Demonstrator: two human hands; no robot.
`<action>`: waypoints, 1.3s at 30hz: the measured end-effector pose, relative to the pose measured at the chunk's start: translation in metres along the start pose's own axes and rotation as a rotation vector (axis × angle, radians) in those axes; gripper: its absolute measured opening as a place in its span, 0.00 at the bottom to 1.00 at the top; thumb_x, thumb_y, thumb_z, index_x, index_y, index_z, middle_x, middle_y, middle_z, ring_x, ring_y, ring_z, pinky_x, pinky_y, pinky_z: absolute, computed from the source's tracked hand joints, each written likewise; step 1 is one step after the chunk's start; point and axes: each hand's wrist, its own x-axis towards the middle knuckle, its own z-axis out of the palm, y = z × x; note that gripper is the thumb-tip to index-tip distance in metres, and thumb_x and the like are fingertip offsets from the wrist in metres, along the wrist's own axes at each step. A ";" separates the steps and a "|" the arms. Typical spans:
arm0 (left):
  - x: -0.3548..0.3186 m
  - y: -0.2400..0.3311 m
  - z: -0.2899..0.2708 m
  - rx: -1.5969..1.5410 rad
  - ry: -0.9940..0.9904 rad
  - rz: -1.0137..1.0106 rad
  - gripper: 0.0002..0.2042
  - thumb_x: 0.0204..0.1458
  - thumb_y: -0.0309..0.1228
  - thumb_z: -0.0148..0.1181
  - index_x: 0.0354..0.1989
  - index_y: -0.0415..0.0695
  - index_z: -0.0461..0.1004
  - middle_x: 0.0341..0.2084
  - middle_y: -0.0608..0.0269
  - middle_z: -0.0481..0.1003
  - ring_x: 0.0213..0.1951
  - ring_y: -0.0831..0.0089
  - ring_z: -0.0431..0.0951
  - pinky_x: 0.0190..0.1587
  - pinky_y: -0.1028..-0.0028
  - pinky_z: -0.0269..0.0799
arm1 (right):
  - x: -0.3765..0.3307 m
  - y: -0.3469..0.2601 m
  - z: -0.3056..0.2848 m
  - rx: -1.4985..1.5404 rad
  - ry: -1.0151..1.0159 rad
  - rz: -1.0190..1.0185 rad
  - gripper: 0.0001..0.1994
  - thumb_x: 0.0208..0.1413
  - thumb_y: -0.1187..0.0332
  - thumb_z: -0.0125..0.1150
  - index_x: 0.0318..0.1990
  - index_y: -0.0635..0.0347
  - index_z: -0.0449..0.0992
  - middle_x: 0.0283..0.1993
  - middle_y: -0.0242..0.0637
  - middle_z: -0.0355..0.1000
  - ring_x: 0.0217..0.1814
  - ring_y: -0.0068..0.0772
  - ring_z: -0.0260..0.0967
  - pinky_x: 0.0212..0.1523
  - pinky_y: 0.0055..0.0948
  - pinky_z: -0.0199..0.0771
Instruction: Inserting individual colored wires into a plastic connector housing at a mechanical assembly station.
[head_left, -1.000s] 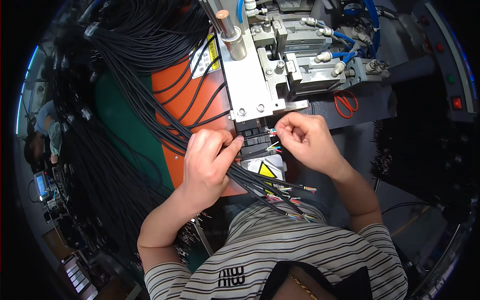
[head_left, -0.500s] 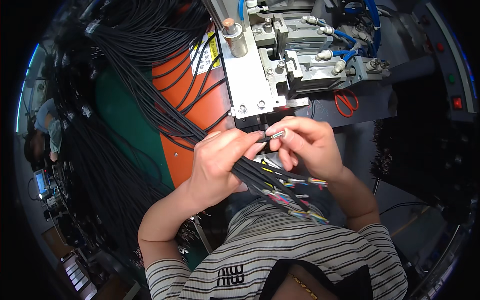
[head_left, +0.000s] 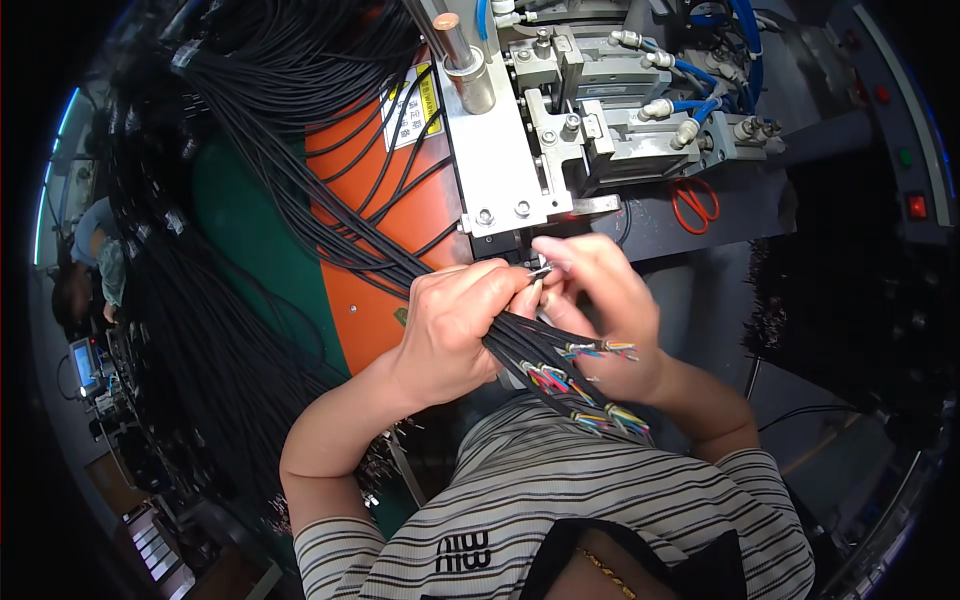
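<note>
Left hand (head_left: 450, 315) and right hand (head_left: 612, 305) have drawn together at the frame's center since a second ago. Blur and fingers obscure much of the cable end (head_left: 540, 271) between them. Just above runs the metal plate's (head_left: 500, 180) lower edge; grey tabletop (head_left: 745, 212) extends right. Left fingertips pinch the cable end, with the black bundle (head_left: 520, 345) below; right fingers curl near its tip, their grip unclear.

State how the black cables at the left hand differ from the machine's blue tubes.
The black cables end in bared, multicoloured wires, while the blue tubes run into pale fittings. The black cables bunch together at the left hand; the blue tubes curve between parts of the metal machine. Both are slender and bend.
</note>
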 end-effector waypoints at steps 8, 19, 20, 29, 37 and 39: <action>-0.003 -0.003 -0.001 -0.127 -0.042 -0.073 0.06 0.47 0.22 0.62 0.32 0.38 0.71 0.19 0.57 0.70 0.20 0.59 0.72 0.24 0.67 0.68 | 0.004 0.012 -0.015 0.539 -0.102 0.271 0.15 0.64 0.69 0.52 0.52 0.70 0.73 0.43 0.39 0.70 0.37 0.23 0.70 0.36 0.21 0.70; 0.000 -0.009 -0.024 -0.513 -0.317 -0.314 0.01 0.52 0.22 0.55 0.32 0.40 0.70 0.23 0.66 0.71 0.26 0.76 0.70 0.31 0.75 0.67 | 0.015 0.014 -0.020 0.736 -0.194 0.485 0.09 0.59 0.79 0.55 0.45 0.71 0.77 0.41 0.43 0.73 0.27 0.23 0.72 0.23 0.17 0.68; 0.003 -0.006 -0.026 -0.514 -0.317 -0.314 0.01 0.52 0.22 0.55 0.32 0.40 0.70 0.23 0.66 0.71 0.26 0.76 0.70 0.31 0.75 0.67 | 0.015 0.013 -0.020 0.736 -0.195 0.485 0.09 0.59 0.79 0.55 0.45 0.71 0.77 0.41 0.43 0.73 0.27 0.23 0.72 0.23 0.17 0.68; 0.010 0.004 -0.027 -0.616 -0.409 -0.502 0.06 0.56 0.24 0.54 0.28 0.40 0.65 0.26 0.62 0.72 0.30 0.74 0.70 0.39 0.72 0.70 | 0.017 0.015 -0.022 0.329 -0.161 0.243 0.06 0.56 0.80 0.59 0.40 0.70 0.79 0.36 0.36 0.73 0.24 0.15 0.71 0.22 0.14 0.68; 0.006 0.000 -0.021 -0.492 -0.361 -0.459 0.09 0.50 0.25 0.61 0.24 0.41 0.65 0.21 0.63 0.69 0.25 0.72 0.70 0.33 0.72 0.69 | 0.018 0.019 -0.023 0.287 -0.159 0.265 0.04 0.54 0.79 0.61 0.36 0.68 0.79 0.34 0.34 0.74 0.22 0.14 0.69 0.20 0.16 0.65; 0.001 0.005 -0.013 -0.210 -0.313 -0.281 0.06 0.46 0.24 0.62 0.28 0.40 0.69 0.20 0.60 0.70 0.25 0.69 0.73 0.31 0.71 0.70 | 0.019 0.023 -0.024 0.081 -0.174 0.131 0.03 0.52 0.78 0.62 0.34 0.65 0.78 0.31 0.34 0.73 0.20 0.17 0.68 0.19 0.21 0.65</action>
